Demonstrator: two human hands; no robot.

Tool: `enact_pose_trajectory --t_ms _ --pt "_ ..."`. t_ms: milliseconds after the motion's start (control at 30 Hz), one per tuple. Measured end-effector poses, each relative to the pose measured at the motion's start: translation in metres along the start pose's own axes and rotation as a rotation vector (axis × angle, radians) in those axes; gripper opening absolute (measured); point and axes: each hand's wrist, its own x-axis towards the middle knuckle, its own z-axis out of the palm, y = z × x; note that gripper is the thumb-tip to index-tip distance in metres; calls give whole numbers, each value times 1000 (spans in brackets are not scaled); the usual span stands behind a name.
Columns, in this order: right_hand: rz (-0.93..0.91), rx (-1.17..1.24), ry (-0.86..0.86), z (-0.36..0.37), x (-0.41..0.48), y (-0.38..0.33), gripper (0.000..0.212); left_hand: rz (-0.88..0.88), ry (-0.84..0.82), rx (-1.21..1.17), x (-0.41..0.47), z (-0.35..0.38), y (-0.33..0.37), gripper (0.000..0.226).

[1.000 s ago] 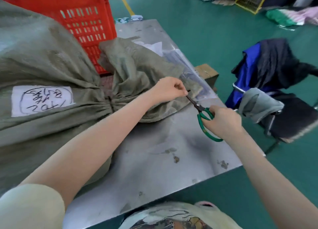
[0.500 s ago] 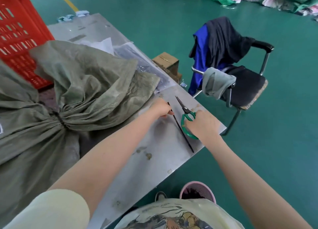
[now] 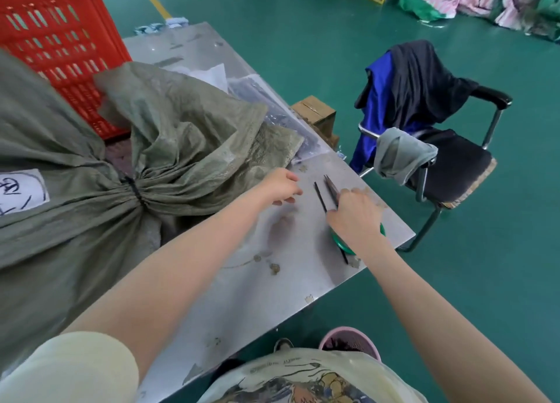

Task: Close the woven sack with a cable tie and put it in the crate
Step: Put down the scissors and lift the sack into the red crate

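Tied woven sack (image 3: 91, 221) lies at the counter's (image 3: 272, 281) left, nearer the loosely curled, empty left hand (image 3: 280, 187); right hand (image 3: 353, 217) grips scissors (image 3: 331, 187).

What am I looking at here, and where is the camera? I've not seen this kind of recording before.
There is no machine: a person wears a wide-angle camera on the head, looking down at their own bare arms. This is the only view. They stand at a metal table. On it lies a grey-green woven sack, its neck already cinched by a black cable tie. A red crate stands behind it. The right hand rests on green-handled scissors lying on the table beside a thin black strip, probably a cable tie or its cut end. The left hand hovers open and holds nothing. A chair draped with clothes stands to the right.
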Motion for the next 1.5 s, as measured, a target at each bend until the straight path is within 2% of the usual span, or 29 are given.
enact_pose_trajectory --t_ms 100,200,300,367,433,533,600,667,733,800,867,933,967,1000,1067,1100,1200,1300,1400,1500 --pt "-83 60 -22 -2 1 -30 33 42 84 -42 -12 -28 -4 31" --pt "-201 132 -89 -1 -4 -71 30 73 171 -53 -32 -65 -15 14" --pt "-314 229 -150 3 -14 -115 26 89 246 -53 -51 -104 -30 30" --pt "-361 313 -221 10 -21 -144 24 78 293 13 -69 -128 -37 31" --pt "-356 475 -422 17 -31 -175 28 67 377 89 -88 -154 -46 27" --pt "-232 717 -811 23 -48 -219 39 64 575 350 -110 -186 -64 32" --pt "-143 865 -897 28 -56 -243 48 12 627 492 -118 -202 -79 36" --pt "-34 1034 -902 30 -60 -262 51 -74 576 617 -124 -211 -92 39" --pt "43 1217 -890 31 -62 -276 29 -143 487 700 -132 -218 -102 44" --pt "121 1368 -857 30 -62 -281 22 -136 434 695 -138 -223 -106 44" --pt "116 1506 -812 26 -63 -288 30 -114 407 644 -144 -230 -107 45" --pt "88 1589 -777 20 -64 -299 63 -110 407 640 -148 -238 -105 47" --pt "89 1589 -751 18 -63 -305 74 -110 415 652 -149 -242 -105 50" --pt "80 1557 -697 15 -62 -310 70 -115 422 670 -151 -247 -104 54" --pt "44 1452 -563 4 -60 -320 42 -127 426 709 -155 -256 -103 63" --pt "17 1417 -508 -1 -58 -325 36 -127 431 723 -158 -262 -101 67" --pt "-120 1329 -378 -23 -53 -344 33 -107 512 729 -175 -282 -92 70" --pt "-288 1234 -263 -54 -46 -364 32 -61 644 632 -197 -307 -82 67" --pt "-441 1189 -265 -92 -51 -376 19 -8 775 583 -215 -329 -82 43" --pt "-610 1068 -302 -118 -57 -387 33 17 910 525 -227 -342 -92 45"
